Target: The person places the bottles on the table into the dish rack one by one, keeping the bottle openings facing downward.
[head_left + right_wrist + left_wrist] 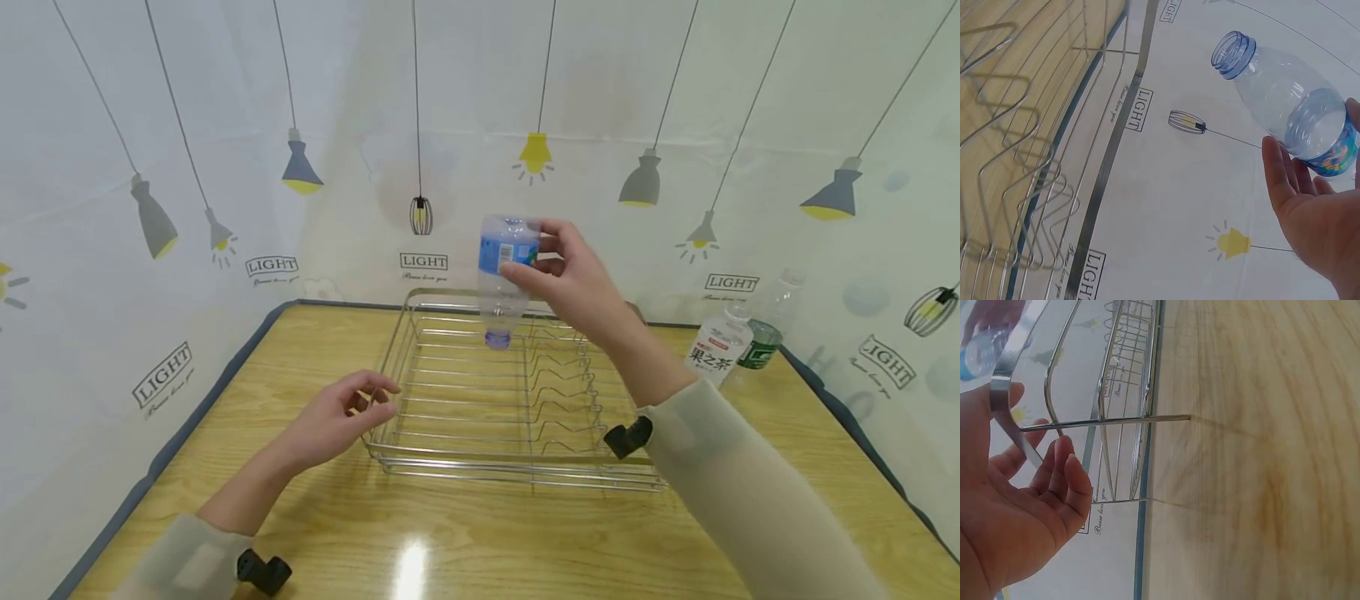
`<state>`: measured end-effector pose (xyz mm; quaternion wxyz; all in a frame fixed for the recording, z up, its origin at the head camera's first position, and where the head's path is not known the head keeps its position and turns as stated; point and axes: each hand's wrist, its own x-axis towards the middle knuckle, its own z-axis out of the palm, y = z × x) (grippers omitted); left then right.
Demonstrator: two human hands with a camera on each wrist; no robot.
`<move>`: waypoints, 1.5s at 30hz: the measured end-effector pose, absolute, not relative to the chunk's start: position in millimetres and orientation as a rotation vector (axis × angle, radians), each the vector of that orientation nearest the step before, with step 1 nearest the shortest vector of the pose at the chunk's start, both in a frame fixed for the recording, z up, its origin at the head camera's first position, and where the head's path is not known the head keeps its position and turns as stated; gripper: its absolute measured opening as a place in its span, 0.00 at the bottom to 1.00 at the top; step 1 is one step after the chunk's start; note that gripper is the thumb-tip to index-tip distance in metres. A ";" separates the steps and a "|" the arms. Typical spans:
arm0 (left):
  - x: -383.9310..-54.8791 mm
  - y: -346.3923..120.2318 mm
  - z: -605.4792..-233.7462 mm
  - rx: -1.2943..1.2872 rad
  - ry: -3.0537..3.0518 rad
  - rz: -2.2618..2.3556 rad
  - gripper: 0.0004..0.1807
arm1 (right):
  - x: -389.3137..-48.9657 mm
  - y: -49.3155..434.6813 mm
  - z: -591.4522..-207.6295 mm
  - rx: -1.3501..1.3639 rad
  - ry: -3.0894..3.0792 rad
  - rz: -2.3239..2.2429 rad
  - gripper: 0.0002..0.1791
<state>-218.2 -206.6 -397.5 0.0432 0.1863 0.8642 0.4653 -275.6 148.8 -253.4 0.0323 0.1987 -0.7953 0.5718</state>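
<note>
My right hand (566, 271) grips a clear plastic bottle (502, 296) around its blue label, near the base. The bottle is upside down above the back of the wire dish rack (465, 457), its bluish neck pointing down. In the right wrist view, the mouth of the bottle (1272, 81) has no cap and the inside looks empty. At the rack's left rim is my left hand (341, 421), fingers loosely bent. The left wrist view shows the rim crossing in front of the thumb and index finger of that hand (1029, 512); firm contact is hard to judge.
To the right of the rack stand a bottle with a white label (720, 342) and a clear bottle with a green label (765, 342). Wavy wire dividers (566, 400) line the rack's right half. A lamp-patterned backdrop (480, 150) encloses the wooden table (337, 517).
</note>
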 end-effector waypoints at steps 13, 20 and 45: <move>-222.2 -199.1 -403.0 0.612 2.555 1.560 0.10 | -310.9 102.8 -262.4 0.583 -2.368 1.928 0.45; -225.6 -198.3 -403.7 0.644 2.536 1.583 0.10 | -330.3 85.3 -274.1 0.556 -2.326 1.982 0.45; -225.8 -199.6 -409.2 0.644 2.526 1.595 0.10 | -371.6 37.7 -315.5 0.433 -2.350 2.043 0.47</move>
